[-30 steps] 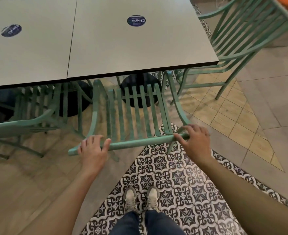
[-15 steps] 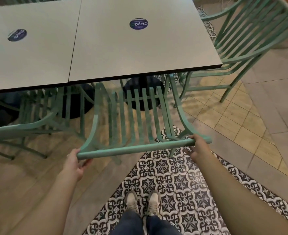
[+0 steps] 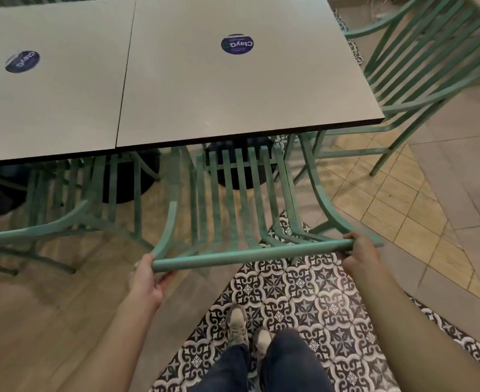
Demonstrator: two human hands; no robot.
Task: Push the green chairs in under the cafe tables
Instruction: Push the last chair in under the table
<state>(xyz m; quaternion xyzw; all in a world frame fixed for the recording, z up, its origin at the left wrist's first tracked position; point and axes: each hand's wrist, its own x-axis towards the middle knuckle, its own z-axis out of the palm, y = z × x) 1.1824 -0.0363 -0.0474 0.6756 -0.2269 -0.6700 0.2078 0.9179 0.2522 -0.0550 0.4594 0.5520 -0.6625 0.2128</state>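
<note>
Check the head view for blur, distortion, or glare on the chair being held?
Head view: wide-angle bending curves the table edge; the chair's top rail and both hands, left and right, read fairly sharp; the chair at far right is smeared; lighting soft, no hard glare.

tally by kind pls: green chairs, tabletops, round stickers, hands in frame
Green chairs: 3 (held chair, left chair, right chair)
Tabletops: 2 (left, right)
Round stickers: 2 ()
Hands: 2 (left hand, right hand)
Total: 9
</note>
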